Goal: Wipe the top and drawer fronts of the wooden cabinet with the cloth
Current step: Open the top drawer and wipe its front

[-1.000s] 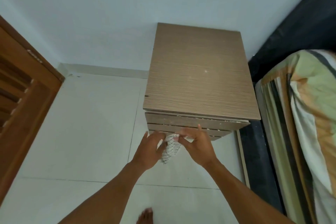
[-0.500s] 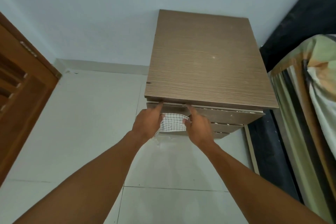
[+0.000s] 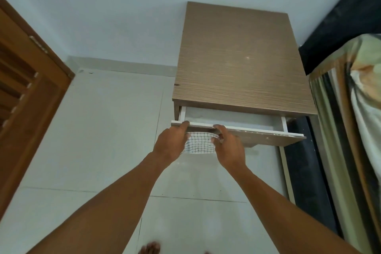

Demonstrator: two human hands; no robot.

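The wooden cabinet [image 3: 237, 62] stands against the pale wall, its brown top bare. Its top drawer [image 3: 268, 137] is pulled out, showing a white inside. A white cloth with a black grid [image 3: 198, 143] hangs stretched between my two hands, just below the drawer's front edge at its left end. My left hand [image 3: 171, 142] holds the cloth's left side with a fingertip hooked over the drawer's rim. My right hand [image 3: 226, 146] holds the cloth's right side, fingers also on the rim. The lower drawer fronts are hidden under the open drawer.
A brown louvred wooden door [image 3: 24, 97] stands at the left. A bed with a striped cover [image 3: 354, 121] runs along the right, close beside the cabinet, with a black headboard [image 3: 340, 18] behind it. White floor tiles [image 3: 103, 150] lie below; my toes [image 3: 150, 248] show at the bottom.
The top drawer has slid out from shut to open, pulled by both hands. The cloth went from bunched between the hands to stretched flat, and the view moved closer to the cabinet.
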